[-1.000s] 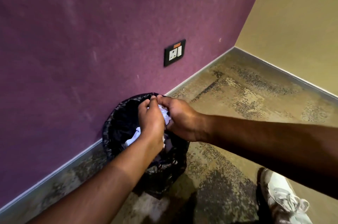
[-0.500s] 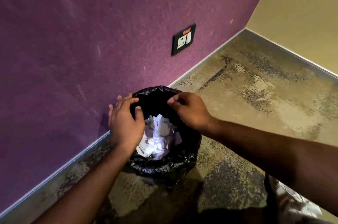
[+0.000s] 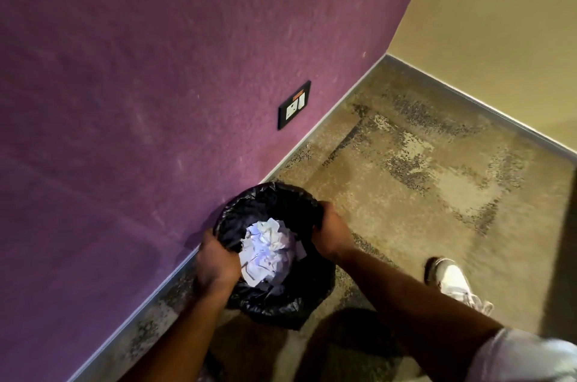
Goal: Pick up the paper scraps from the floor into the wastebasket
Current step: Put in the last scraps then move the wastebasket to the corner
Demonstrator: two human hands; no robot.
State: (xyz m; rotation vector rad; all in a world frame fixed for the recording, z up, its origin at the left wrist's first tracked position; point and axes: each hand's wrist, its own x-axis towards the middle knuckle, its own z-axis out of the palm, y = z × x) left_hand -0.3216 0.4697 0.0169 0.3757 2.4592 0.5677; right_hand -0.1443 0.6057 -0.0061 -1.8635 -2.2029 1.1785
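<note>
Two hands: both clamped on the wastebasket (image 3: pixel 274 303) rim, likely steadying or lifting it.
Left hand (image 3: pixel 215 266): curled over the near-left rim, forearm reaching up from below.
Right hand (image 3: pixel 331 236): gripping the far-right rim, wrist bent down.
Paper scraps (image 3: pixel 268 249): heaped inside the black liner (image 3: pixel 271 205), between the hands.
Floor (image 3: pixel 406 194): no scraps visible beyond the right hand.
</note>
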